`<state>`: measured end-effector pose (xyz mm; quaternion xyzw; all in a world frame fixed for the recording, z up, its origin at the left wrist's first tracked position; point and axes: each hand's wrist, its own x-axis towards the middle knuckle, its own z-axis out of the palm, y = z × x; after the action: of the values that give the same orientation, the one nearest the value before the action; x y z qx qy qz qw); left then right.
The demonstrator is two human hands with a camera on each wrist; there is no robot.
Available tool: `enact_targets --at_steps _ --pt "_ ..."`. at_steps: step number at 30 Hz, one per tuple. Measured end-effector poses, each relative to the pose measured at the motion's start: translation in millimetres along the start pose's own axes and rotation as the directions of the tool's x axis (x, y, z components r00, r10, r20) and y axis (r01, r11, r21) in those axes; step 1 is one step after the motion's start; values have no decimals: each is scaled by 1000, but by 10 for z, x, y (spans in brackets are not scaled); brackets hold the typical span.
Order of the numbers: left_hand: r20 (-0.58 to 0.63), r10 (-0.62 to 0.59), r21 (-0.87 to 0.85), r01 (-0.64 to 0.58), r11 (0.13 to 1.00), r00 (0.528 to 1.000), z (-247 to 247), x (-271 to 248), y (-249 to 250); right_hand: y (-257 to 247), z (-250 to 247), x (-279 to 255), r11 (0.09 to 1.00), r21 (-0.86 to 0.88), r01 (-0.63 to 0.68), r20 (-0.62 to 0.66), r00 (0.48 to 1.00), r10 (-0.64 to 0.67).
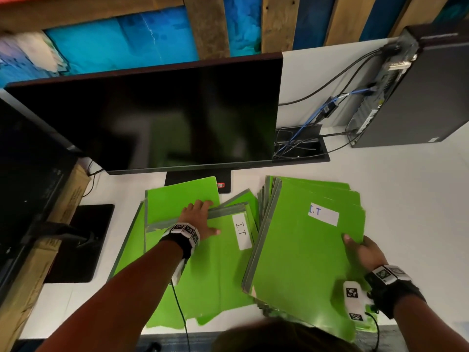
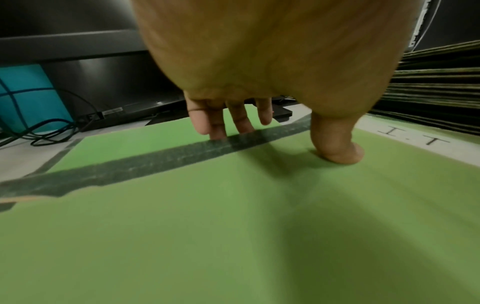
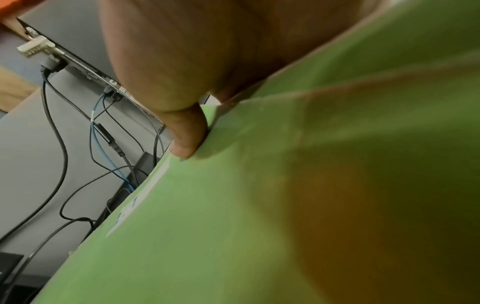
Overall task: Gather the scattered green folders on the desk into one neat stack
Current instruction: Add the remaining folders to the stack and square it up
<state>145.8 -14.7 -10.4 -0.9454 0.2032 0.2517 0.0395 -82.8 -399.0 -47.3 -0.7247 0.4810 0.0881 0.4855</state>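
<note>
Loose green folders [image 1: 177, 199] lie fanned on the white desk [image 1: 406, 199] in front of the monitor. My left hand [image 1: 200, 217] is on the top one, a green folder labelled "I.T" [image 1: 223, 262]. Its fingers [image 2: 215, 127] hook over the grey spine strip [image 2: 155, 162] and its thumb [image 2: 337, 148] presses on the cover. To the right, a thick stack of green folders [image 1: 304, 250] sits tilted, its near corner over the desk's front edge. My right hand [image 1: 360, 252] grips the stack's right edge, thumb [image 3: 187, 139] on top, fingers hidden underneath.
A large black monitor [image 1: 152, 118] stands right behind the folders. A second screen [image 1: 25, 174] and a cardboard box [image 1: 63, 212] are at the left. A cable well [image 1: 299, 146] and a computer tower [image 1: 418, 97] with cables sit at the back right.
</note>
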Motion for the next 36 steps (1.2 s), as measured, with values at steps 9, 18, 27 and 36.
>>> enact_targets --at_steps 9,18,27,36 --pt "84 99 -303 -70 950 992 -104 -217 -249 -15 -12 36 998 -52 -18 22 1000 19" --pt "-240 -170 -557 7 830 956 -377 -265 -764 -203 -23 14 992 -115 -61 77 995 70" --pt "-517 68 -439 -332 835 854 -1137 -615 -481 -206 -28 -149 996 -64 -65 66 995 70" --pt "-793 -110 -557 -641 528 599 -2095 -843 -94 -171 -51 -179 995 -95 -36 62 997 42"
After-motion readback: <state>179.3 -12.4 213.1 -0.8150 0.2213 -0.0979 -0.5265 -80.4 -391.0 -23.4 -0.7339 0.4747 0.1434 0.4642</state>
